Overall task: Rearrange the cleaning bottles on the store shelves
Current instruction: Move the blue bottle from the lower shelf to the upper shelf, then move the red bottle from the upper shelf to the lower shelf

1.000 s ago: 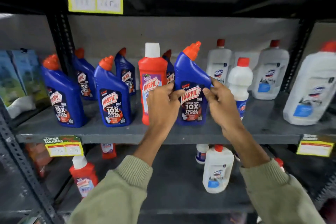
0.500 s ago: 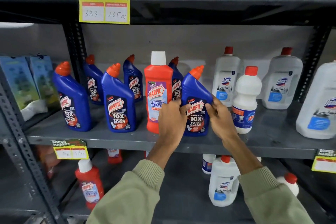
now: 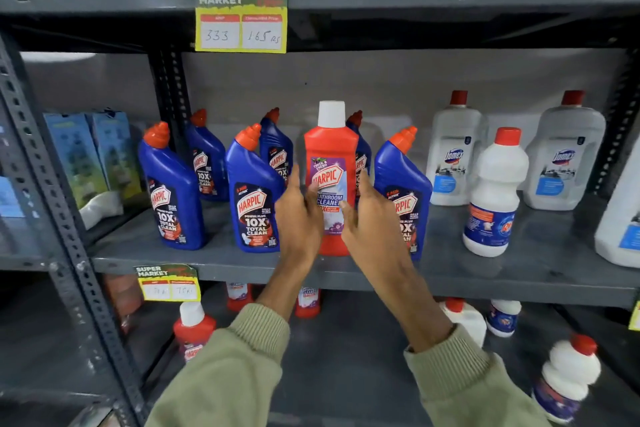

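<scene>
Your hands have left the blue bottle you were steadying half a second ago and shifted left to the red bathroom cleaner bottle [image 3: 330,180]; that blue bottle [image 3: 403,191] now stands free at the red one's 3 o'clock, upright on the middle shelf [image 3: 519,274]. Your left hand [image 3: 299,215] sits at the red bottle's 8 o'clock with fingers spread and pointing up — the thumb tip lies across the label's left edge, but the palm does not wrap the body. Your right hand [image 3: 370,222] mirrors it at 4 o'clock, fingers loose and apart, fingertips over the label's right edge. Both hands are open and flank the bottle rather than clamp it; whether the fingertips press on the plastic you cannot tell from here, as they are blurred.

At the red bottle's 9 o'clock stands a second blue bottle [image 3: 254,198], and farther the same way a third [image 3: 171,194] — three more blue ones stand in the back row. At 3 o'clock, beyond the free blue bottle, stands a white bottle with a red cap [image 3: 493,198], with two clear Domex bottles [image 3: 453,156] behind it. A yellow price tag [image 3: 241,17] hangs from the upper shelf at 11 o'clock. On the lower shelf, at 6 o'clock, stand more red and white bottles.
</scene>
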`<state>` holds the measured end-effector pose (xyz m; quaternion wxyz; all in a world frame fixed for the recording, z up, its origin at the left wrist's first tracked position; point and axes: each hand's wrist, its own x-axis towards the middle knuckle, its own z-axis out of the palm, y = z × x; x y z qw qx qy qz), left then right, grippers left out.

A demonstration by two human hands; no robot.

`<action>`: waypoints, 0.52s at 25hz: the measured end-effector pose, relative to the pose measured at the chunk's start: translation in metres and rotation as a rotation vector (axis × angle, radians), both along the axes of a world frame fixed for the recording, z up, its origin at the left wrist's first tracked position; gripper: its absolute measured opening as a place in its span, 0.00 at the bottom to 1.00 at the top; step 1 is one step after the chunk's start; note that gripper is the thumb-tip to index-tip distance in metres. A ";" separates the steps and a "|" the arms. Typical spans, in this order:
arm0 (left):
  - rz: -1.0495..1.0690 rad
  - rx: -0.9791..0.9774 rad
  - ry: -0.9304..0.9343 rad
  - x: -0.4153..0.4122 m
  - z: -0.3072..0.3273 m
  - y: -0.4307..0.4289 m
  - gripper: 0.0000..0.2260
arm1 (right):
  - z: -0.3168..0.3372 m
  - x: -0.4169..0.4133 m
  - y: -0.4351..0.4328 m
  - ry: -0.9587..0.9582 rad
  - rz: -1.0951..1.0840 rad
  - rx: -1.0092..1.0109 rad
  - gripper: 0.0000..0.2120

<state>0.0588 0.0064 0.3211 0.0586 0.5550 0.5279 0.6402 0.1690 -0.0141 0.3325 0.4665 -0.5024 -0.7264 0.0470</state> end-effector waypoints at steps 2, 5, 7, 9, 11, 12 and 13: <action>-0.022 -0.104 -0.083 -0.002 -0.007 0.010 0.10 | -0.005 -0.008 0.011 0.010 -0.024 -0.102 0.29; -0.004 -0.157 -0.099 -0.007 -0.008 0.010 0.10 | -0.009 -0.008 0.019 0.180 0.025 -0.179 0.18; -0.024 -0.116 -0.104 -0.010 -0.010 -0.002 0.09 | -0.015 -0.004 0.011 0.291 0.078 -0.152 0.15; -0.050 -0.074 -0.115 -0.012 -0.014 -0.023 0.07 | -0.022 -0.001 -0.006 0.331 0.113 -0.093 0.16; -0.081 -0.034 -0.137 -0.012 -0.020 -0.050 0.07 | -0.027 0.004 -0.029 0.378 0.164 -0.049 0.16; -0.098 -0.013 -0.152 -0.013 -0.024 -0.065 0.07 | -0.031 0.007 -0.041 0.397 0.192 -0.040 0.15; -0.124 0.001 -0.174 -0.014 -0.031 -0.078 0.08 | -0.038 0.009 -0.052 0.397 0.211 -0.034 0.14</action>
